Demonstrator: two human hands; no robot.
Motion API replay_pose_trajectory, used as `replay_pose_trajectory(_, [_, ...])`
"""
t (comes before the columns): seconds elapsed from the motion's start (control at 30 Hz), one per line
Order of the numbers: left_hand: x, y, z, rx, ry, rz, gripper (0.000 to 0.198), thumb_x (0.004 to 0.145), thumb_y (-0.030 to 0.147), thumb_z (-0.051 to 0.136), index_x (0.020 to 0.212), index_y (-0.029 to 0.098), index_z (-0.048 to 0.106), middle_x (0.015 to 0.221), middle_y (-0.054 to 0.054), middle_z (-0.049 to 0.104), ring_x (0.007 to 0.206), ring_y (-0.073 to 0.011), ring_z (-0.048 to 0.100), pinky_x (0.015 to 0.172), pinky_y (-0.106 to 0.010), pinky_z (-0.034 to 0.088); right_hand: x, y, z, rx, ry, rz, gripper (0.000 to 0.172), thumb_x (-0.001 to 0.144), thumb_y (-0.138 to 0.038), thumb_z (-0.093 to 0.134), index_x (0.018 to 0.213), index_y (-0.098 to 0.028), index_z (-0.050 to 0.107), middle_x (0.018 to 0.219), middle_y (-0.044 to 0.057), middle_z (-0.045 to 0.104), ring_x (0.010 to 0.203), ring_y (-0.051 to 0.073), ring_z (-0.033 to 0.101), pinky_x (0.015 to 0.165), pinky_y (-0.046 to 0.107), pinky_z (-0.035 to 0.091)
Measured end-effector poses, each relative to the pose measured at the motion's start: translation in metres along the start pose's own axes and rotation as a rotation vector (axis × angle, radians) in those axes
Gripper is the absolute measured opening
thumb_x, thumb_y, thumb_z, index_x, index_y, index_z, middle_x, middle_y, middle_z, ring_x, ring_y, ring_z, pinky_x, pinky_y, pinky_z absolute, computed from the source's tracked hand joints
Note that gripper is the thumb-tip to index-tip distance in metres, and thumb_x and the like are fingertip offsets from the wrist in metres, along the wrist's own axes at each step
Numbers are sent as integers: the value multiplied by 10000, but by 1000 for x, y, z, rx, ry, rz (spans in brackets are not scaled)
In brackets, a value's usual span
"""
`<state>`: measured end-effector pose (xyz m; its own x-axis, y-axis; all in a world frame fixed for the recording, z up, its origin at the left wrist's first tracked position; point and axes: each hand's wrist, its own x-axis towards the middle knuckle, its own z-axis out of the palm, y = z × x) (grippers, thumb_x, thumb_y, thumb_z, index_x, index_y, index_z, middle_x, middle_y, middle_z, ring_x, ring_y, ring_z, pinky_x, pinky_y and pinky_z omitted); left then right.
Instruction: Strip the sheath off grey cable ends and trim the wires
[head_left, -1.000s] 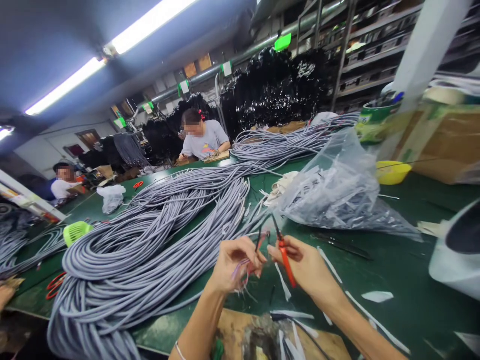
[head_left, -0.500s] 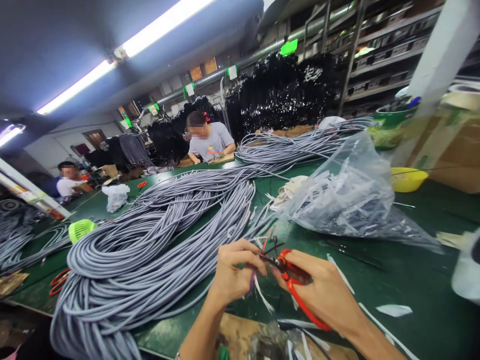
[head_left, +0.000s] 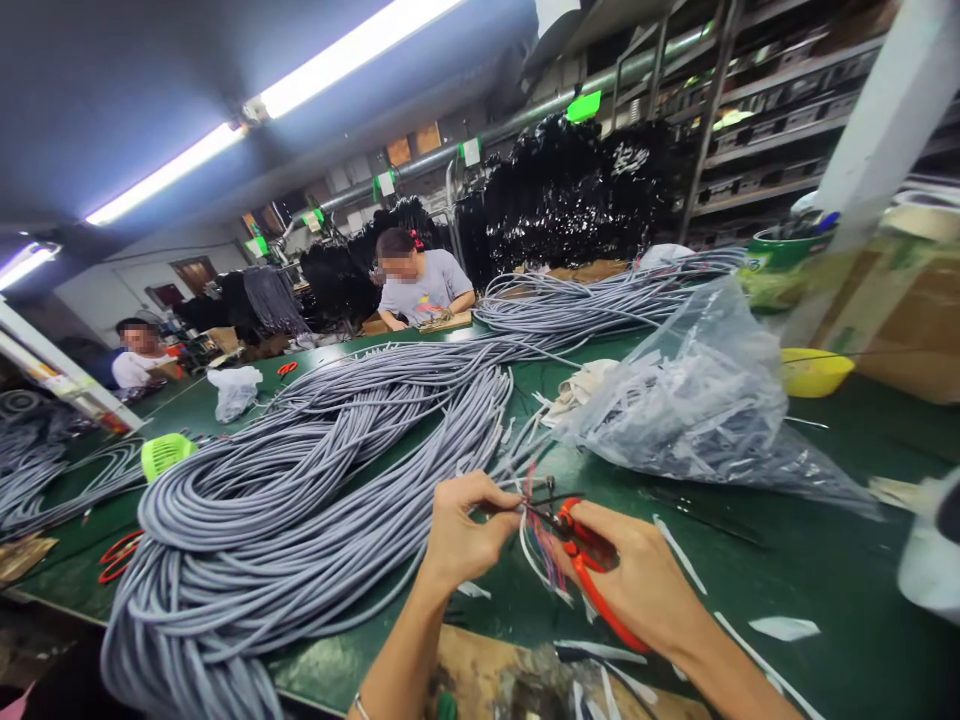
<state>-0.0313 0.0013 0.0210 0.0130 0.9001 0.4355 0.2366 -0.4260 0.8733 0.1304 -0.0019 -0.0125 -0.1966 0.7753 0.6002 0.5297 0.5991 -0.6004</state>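
My left hand (head_left: 466, 530) is closed in a pinch, thumb and forefinger on a cable end. Thin coloured wires (head_left: 546, 555), white, blue and pink-red, fan downward from there between my two hands. Red-handled scissors (head_left: 613, 612) are gripped in my right hand (head_left: 651, 568), their dark blades parted and reaching to the wires at my left fingertips. Whether the blades touch the wires I cannot tell. Left of my hands lies a large coil of grey cables (head_left: 322, 500), its cut ends pointing toward them.
A clear plastic bag (head_left: 682, 410) of white scraps stands beyond my right hand, near a yellow bowl (head_left: 814, 372). Below my hands lies a wooden board (head_left: 480, 665). A green basket (head_left: 166, 455) and red scissors (head_left: 118, 557) lie left. A co-worker (head_left: 424, 285) sits across the table.
The coloured wires, earlier partly by my left fingers, now hang spread between my hands. My left fingers have shifted from a curled grip to a thumb-and-forefinger pinch. The scissors stay nearly in place.
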Motion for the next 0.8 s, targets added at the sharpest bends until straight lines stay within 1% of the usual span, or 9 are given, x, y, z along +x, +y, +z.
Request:
replay_pose_trajectory(0.07, [-1,1,-1,36,6,55,74,591,121,669,552,177,696,534,-26,626,495,-123,528,498,-220,422,-1,2,1,-66,30,-59,230,781,-377,499,634,-211,560,603,21,615,514,143,558,494,234,430])
replay_pose_trajectory(0.13, [-1,1,0,26,-5,41,74,591,115,670,561,173,704,525,-25,621,473,-112,506,468,-209,394,-2,4,1,-152,69,-126,195,785,-336,495,657,-206,565,628,31,623,542,151,582,515,239,437])
replay_pose_trajectory(0.27, [1,1,3,-100,-19,-77,37,548,126,691,533,158,703,499,-24,610,466,-108,492,452,-204,381,-2,4,1,-271,116,-220,185,803,-276,458,668,-195,554,604,28,605,518,136,570,503,228,418])
replay_pose_trajectory(0.4, [4,-1,8,-248,-21,-204,46,496,146,701,469,145,664,450,0,573,425,-87,456,443,-203,377,-4,5,1,-346,132,-257,242,802,-248,437,575,-206,510,490,5,531,427,116,496,465,226,360])
replay_pose_trajectory(0.47, [5,-2,8,-278,-33,-238,86,481,182,724,466,137,652,446,6,565,416,-79,443,443,-204,373,-5,8,2,-349,88,-206,281,799,-263,430,530,-212,493,450,-3,509,406,107,476,463,221,342])
replay_pose_trajectory(0.53, [7,-5,6,-255,-58,-239,152,475,246,750,488,130,652,463,1,573,434,-85,456,460,-210,382,-6,11,3,-355,39,-118,335,804,-311,419,491,-211,484,430,-3,507,389,97,462,458,215,328])
replay_pose_trajectory(0.67, [12,-13,2,-180,-72,-230,297,506,398,744,576,121,663,513,-9,590,474,-103,486,491,-225,403,0,20,-1,-464,34,94,475,834,-442,362,445,-200,485,416,22,508,378,103,442,449,230,302])
replay_pose_trajectory(0.73, [15,-21,2,-162,-71,-236,334,565,439,701,662,119,680,554,-14,606,497,-111,505,517,-231,417,7,24,-7,-535,3,217,474,826,-463,384,463,-195,528,433,39,534,399,123,469,444,236,290])
replay_pose_trajectory(0.8, [17,-30,4,-127,-103,-254,317,622,416,666,737,121,697,603,-18,627,527,-116,526,550,-233,426,13,28,-13,-598,-69,330,406,799,-431,442,503,-196,592,453,56,566,411,148,499,423,240,270])
